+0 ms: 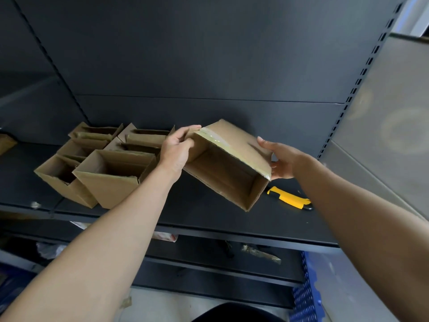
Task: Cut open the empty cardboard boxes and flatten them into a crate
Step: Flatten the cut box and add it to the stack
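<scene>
Six open boxes (pixel 102 163) stand clustered on the shelf (pixel 209 217), left of the left hand (pixel 176 151). One tilted box (pixel 229 166) hangs between both hands: the left hand pinches its corner, the right hand (pixel 279 161) clasps its side. One yellow knife (pixel 289 198) lies beneath the right hand.

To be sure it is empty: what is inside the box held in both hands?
Only bare cardboard walls show inside the held box. The left hand covers one corner.

dim, cool light | glare on tape (pixel 214 138) of cardboard box (pixel 228 163) | wide-angle bending at edges | lower corners blurred
</scene>
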{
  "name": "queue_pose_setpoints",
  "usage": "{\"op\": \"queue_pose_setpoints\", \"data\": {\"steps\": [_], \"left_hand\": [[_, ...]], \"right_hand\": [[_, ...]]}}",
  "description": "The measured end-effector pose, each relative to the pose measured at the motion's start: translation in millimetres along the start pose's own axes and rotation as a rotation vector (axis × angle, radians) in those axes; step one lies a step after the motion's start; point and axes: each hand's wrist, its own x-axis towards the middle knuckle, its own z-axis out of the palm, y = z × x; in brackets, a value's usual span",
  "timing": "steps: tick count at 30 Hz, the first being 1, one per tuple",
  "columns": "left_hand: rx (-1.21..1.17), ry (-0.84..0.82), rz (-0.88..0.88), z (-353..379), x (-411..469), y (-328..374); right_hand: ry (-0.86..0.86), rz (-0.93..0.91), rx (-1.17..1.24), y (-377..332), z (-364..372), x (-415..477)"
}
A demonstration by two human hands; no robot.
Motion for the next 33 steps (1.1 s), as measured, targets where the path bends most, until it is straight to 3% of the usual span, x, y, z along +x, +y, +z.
{"op": "queue_pose_setpoints", "data": {"steps": [4, 6, 8, 10, 11, 13, 16, 18, 21, 23, 26, 30, 33], "left_hand": [[0.049, -0.152, 0.105, 7.5, -1.1, 6.3], [0.188, -0.260, 0.163, 6.4, -0.6, 4.9], [0.482, -0.339, 0.209, 5.0, 1.6, -1.7], [0.767, -0.436, 0.139, 6.6, 5.3, -12.3], [0.777, -0.485, 0.038, 8.7, 4.8, -17.9], [0.622, -0.463, -0.122, 18.2, 2.8, -26.5], [0.465, -0.302, -0.228, 45.0, -0.1, -28.6], [0.329, -0.208, -0.432, 69.6, -4.5, -26.7], [-0.235, -0.172, -0.727, 109.8, -15.2, -24.7], [-0.479, -0.166, -0.801, 135.9, -23.8, -24.6], [-0.378, -0.267, -0.821, 169.5, -33.1, -30.7], [-0.009, -0.574, -0.886, 196.5, -42.7, -42.4], [0.262, -0.619, -0.730, 218.0, -48.9, -53.6]], "right_hand": [[0.089, 0.065, 0.053, 6.1, 3.8, 1.7], [0.173, 0.053, 0.040, 9.4, 0.1, 0.1], [0.237, 0.023, 0.028, 11.5, -6.2, -5.5], [0.287, -0.026, 0.056, 12.1, -16.5, -9.2], [0.302, -0.044, 0.082, 12.5, -22.4, -11.3], [0.337, -0.079, 0.158, 13.4, -35.2, -16.2], [0.472, -0.148, 0.310, 18.3, -60.5, -23.1], [0.538, -0.169, 0.353, 22.8, -77.9, -29.3], [0.544, -0.171, 0.382, 32.7, -97.2, -38.2], [0.543, -0.175, 0.406, 41.7, -108.9, -42.0], [0.563, -0.177, 0.409, 54.2, -130.6, -49.6], [0.655, -0.187, 0.394, 57.5, -169.6, -64.6], [0.679, -0.263, 0.387, 55.2, -195.5, -71.5]]}}
